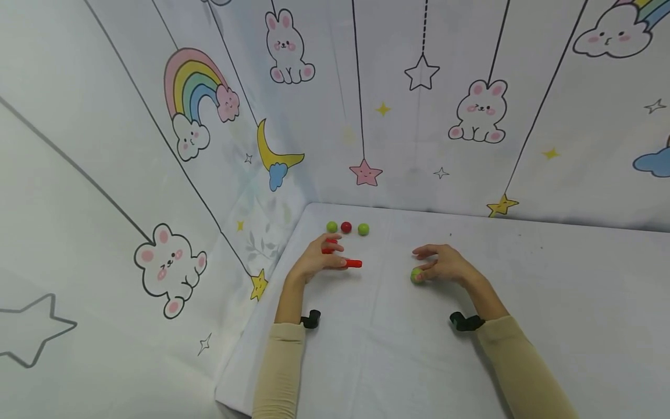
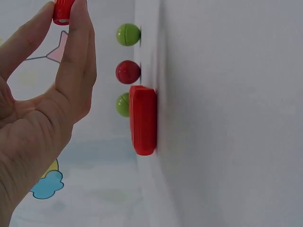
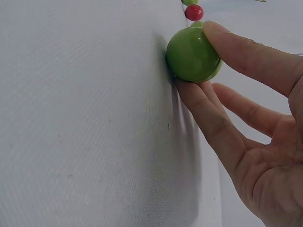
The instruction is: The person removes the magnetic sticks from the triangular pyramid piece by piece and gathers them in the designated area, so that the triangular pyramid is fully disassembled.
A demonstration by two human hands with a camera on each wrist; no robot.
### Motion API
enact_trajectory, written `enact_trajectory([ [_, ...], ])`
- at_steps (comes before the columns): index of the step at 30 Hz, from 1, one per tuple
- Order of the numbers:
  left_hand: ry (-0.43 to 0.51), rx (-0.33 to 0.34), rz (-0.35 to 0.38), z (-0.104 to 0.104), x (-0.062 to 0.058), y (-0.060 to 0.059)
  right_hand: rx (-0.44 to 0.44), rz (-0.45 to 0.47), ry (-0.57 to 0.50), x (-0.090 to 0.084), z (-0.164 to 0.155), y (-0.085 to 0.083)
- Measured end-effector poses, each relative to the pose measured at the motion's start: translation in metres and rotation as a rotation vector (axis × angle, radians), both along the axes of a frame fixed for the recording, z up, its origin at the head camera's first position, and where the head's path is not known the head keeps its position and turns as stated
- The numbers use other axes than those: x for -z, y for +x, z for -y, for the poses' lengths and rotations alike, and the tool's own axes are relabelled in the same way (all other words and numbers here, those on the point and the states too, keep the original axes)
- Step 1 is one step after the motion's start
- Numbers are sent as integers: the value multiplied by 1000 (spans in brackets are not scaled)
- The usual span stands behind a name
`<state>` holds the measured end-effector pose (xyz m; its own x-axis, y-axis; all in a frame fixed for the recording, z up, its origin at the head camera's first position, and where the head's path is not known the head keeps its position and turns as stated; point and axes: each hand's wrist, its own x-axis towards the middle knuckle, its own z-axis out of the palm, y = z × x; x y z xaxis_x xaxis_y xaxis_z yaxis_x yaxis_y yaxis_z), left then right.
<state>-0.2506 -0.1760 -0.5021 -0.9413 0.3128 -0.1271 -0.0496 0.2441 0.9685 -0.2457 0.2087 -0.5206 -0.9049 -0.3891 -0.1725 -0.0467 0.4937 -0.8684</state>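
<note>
My left hand (image 1: pixel 316 260) pinches a small red cylinder (image 1: pixel 353 263) between thumb and fingertips, above the tabletop. In the left wrist view the end of this cylinder (image 2: pixel 62 13) shows at the top edge; its full shape is cut off. A larger red ridged block (image 2: pixel 144 120) lies on the table beyond that hand, partly covered by the fingers in the head view. With thumb and fingertips my right hand (image 1: pixel 446 263) grips a glossy green ball (image 3: pixel 191 55) that has a seam around it. The ball is close to the cloth; whether it touches cannot be told.
Toward the back left of the white-covered table (image 1: pixel 398 349) stand a green ball (image 1: pixel 332 227), a red ball (image 1: pixel 346 227) and another green ball (image 1: pixel 363 229) in a row. A patterned cloth wall (image 1: pixel 324 116) rises behind and to the left.
</note>
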Motion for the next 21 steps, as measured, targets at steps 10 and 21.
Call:
enact_trajectory([
  [10,27,-38,31,19,4,0,-3,-14,21,-1,1,1],
  [21,-13,-115,25,37,0,3,7,21,-13,-6,1,4],
])
